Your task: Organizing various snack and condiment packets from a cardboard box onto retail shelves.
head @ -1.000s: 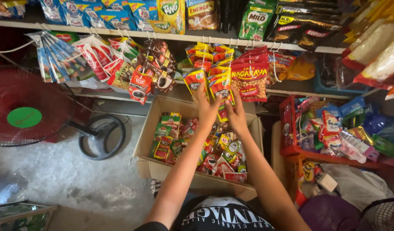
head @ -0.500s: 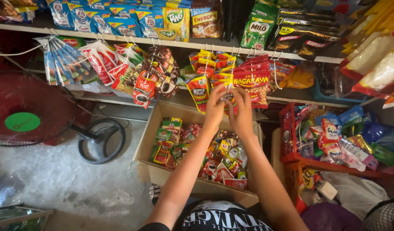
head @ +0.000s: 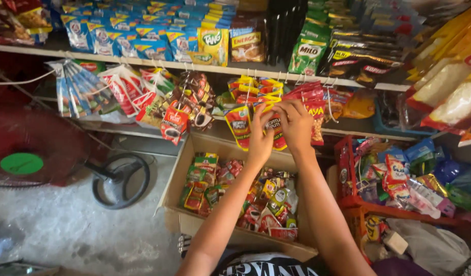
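Both hands meet at a hanging red-and-yellow sachet strip [head: 274, 128] under the shelf [head: 194, 66]: left hand [head: 260, 134] pinches it, right hand [head: 295, 122] closes on its top; strip hangs vertically above the box [head: 194, 225]

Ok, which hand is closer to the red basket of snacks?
Right. The right hand is up at the hanging sachets, above and left of the red basket; the left hand is beside it, farther left.

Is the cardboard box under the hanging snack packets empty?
No, the cardboard box is filled with many small colourful packets lying loose inside it.
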